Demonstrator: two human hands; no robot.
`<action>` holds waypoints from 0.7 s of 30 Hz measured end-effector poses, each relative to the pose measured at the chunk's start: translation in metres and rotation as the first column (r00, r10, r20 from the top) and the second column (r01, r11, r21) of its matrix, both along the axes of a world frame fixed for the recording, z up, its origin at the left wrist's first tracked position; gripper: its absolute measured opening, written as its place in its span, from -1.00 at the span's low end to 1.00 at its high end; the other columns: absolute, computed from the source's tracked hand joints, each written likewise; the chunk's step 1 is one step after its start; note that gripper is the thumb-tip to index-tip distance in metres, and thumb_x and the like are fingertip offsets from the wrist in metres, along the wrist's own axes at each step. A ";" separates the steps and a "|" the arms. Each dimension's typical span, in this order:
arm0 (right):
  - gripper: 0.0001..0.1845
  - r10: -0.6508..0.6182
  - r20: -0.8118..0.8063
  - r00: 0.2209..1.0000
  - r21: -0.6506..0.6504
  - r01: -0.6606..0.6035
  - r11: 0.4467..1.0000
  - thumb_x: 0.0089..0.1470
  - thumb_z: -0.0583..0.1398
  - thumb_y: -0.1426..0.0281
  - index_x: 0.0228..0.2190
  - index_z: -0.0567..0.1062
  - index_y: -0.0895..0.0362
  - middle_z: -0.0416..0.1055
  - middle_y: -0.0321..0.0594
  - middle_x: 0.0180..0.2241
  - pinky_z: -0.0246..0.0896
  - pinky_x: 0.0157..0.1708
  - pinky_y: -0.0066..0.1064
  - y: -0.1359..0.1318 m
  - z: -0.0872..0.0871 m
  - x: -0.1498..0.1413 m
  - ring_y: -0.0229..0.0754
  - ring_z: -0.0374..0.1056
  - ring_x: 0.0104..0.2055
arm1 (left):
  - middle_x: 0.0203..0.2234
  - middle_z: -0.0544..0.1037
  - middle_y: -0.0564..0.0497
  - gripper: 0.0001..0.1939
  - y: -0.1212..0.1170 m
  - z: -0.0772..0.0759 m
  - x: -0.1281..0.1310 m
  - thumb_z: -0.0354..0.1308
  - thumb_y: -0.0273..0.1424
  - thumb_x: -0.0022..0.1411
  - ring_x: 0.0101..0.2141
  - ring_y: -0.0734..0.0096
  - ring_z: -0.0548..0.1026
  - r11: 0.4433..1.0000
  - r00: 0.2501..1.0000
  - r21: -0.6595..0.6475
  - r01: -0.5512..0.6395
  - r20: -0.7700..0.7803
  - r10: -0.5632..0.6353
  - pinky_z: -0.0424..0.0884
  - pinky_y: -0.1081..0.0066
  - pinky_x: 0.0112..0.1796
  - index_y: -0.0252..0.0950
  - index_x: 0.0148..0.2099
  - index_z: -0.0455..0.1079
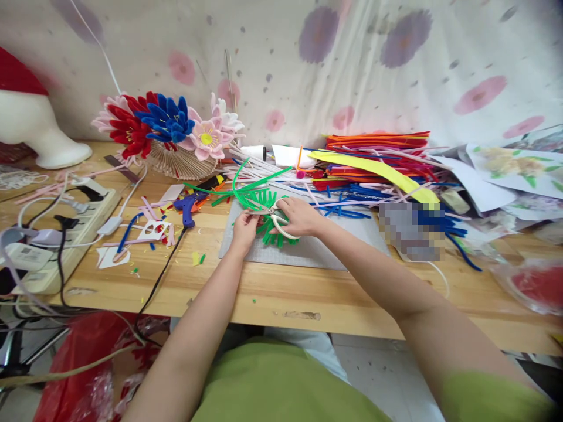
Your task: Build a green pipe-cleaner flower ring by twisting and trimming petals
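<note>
- Left hand [247, 230]: grip pinched on the green chenille stems [255, 199], fingertips partly hidden.
- Right hand [299, 217]: grip closed around the white-handled scissors [275, 224]; whether the blades stand apart cannot be told.
- Location: the stems lie mid-scene over the grey mat [308, 257], near the middle of the tabletop [211, 287], to the right of the blue glue gun [188, 210].
- Step in hand, as judged: trimming. Recommended: pinch close to the cut, keep the left fingertips behind the blades, and isolate 1 strand before closing.
- Also advised: snip squarely in 1 stroke, since the fuzzy pile may hide the wire core and drag at the blades.
- Appearance: bright green and fuzzy; short ends fan out on the near and far sides of the 2 hands, with longer strands stretching far and left.
</note>
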State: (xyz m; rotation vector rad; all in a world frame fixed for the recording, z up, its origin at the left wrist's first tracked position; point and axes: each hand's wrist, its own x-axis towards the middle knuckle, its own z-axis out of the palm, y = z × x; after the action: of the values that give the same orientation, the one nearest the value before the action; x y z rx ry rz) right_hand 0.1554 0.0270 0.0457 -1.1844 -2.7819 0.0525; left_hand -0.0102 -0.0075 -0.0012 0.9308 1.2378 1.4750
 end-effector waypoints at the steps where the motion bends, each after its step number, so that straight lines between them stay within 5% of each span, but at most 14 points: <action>1: -0.24 0.003 0.006 1.000 0.012 -0.004 1.000 -0.11 0.06 -0.19 -0.17 0.34 0.23 0.37 0.04 -0.19 0.06 -0.14 -0.27 0.000 0.000 -0.001 0.02 0.26 -0.14 | -0.63 0.40 0.13 -0.88 0.000 0.000 0.001 0.18 -0.37 -0.02 -0.58 0.57 0.34 1.000 1.000 -0.009 -0.008 0.019 0.008 0.31 0.52 -0.45 -0.31 -0.43 0.34; 5: -0.30 -0.010 -0.001 1.000 0.056 0.010 0.998 -0.05 0.05 -0.15 -0.19 0.35 0.22 0.39 0.02 -0.21 0.04 -0.18 -0.29 -0.003 0.001 -0.003 0.01 0.27 -0.16 | -0.63 0.45 0.10 -0.89 -0.001 0.004 -0.002 0.19 -0.39 -0.07 -0.56 0.52 0.39 1.000 0.995 -0.018 -0.004 0.097 0.006 0.34 0.47 -0.40 -0.32 -0.46 0.36; 11: -0.37 -0.057 -0.012 0.998 0.139 0.058 0.989 -0.02 0.07 -0.08 -0.19 0.37 0.22 0.40 0.02 -0.20 -0.01 -0.22 -0.28 -0.003 -0.002 0.000 0.02 0.26 -0.16 | -0.45 0.59 -0.08 -0.71 -0.006 0.020 -0.022 -0.04 -0.30 0.08 -0.40 0.34 0.55 0.962 0.923 -0.113 0.247 0.329 -0.199 0.40 0.40 -0.32 -0.38 -0.32 0.42; 16: -0.42 -0.031 0.014 0.999 0.210 0.028 0.977 0.00 0.07 -0.03 -0.20 0.37 0.23 0.39 0.03 -0.21 -0.05 -0.20 -0.27 -0.002 -0.009 0.004 0.02 0.23 -0.17 | -0.42 0.60 -0.16 -0.53 -0.003 0.028 -0.031 -0.14 -0.13 0.21 -0.38 0.26 0.58 0.908 0.897 -0.210 0.363 0.344 -0.279 0.42 0.42 -0.44 -0.39 -0.19 0.41; 21: -0.46 0.035 0.027 0.999 0.262 -0.041 0.964 0.01 0.07 -0.01 -0.22 0.38 0.21 0.38 0.01 -0.23 -0.08 -0.21 -0.27 -0.001 -0.011 0.006 0.01 0.20 -0.19 | -0.52 0.59 -0.11 -0.71 -0.001 0.028 -0.029 -0.12 -0.36 0.27 -0.40 0.31 0.58 0.896 0.927 -0.327 0.302 0.321 -0.195 0.47 0.41 -0.38 -0.40 -0.26 0.38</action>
State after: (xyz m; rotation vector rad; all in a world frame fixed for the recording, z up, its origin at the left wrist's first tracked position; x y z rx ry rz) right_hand 0.1611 0.0263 0.0342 -1.0714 -2.7222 -0.3181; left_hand -0.0396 -0.0082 0.0265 0.5757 1.0879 1.0728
